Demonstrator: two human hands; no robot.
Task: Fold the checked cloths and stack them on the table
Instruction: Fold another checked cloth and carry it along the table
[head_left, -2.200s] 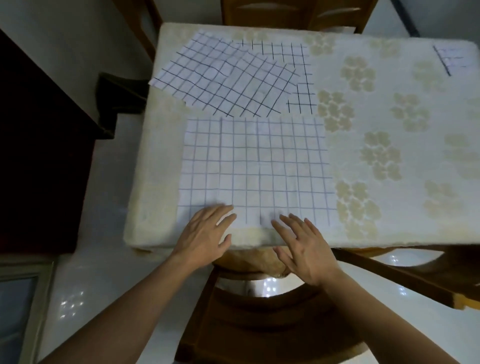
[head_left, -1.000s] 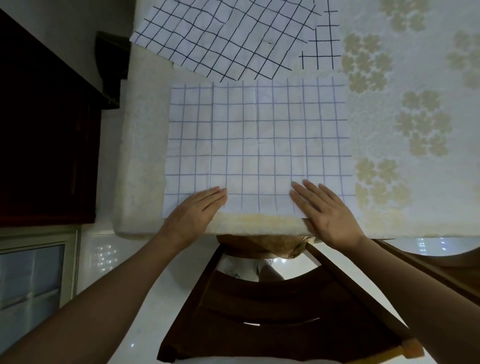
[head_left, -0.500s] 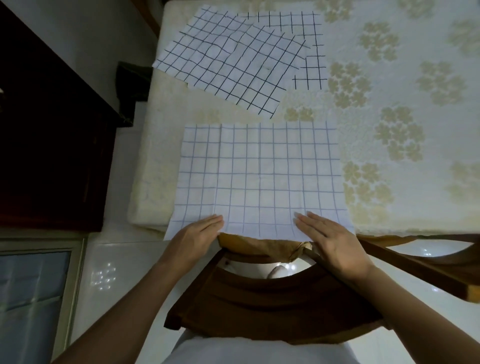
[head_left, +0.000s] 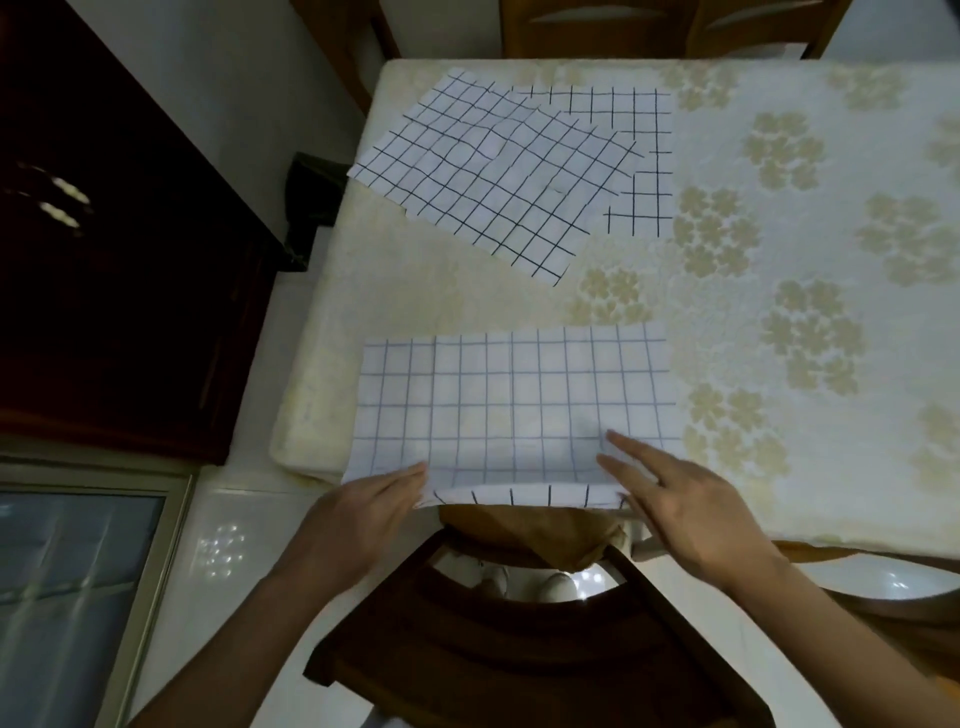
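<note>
Pinching the near-left corner of the pale-lined cloth (head_left: 514, 395) with the left hand (head_left: 363, 514), fingers on top, thumb tucked out of sight beneath. Working with that cloth spread flat on the surface (head_left: 831, 493), near hem overhanging the edge and curling up between both hands, dark underside lines showing. Risking a slip at this left corner: losing thin fabric from a light pinch and dropping the hem toward the chair (head_left: 519, 649) just below the cloth. Risking, along the cloth's middle, a sagging hem during the carry-over, ending in a skewed fold with mismatched grid lines. Leaving two dark-lined cloths (head_left: 493, 187), overlapping and unfolded, well beyond the cloth's far edge; possibly disturbing them by shoving the far edge forward. Laying straight fingers of the right hand (head_left: 680, 499) over the cloth's near-right corner, thumb hidden, so not possible to tell whether gripping or merely pressing. Risking uneven lifting here: raising one corner ahead of the other and dragging the whole cloth sideways.
</note>
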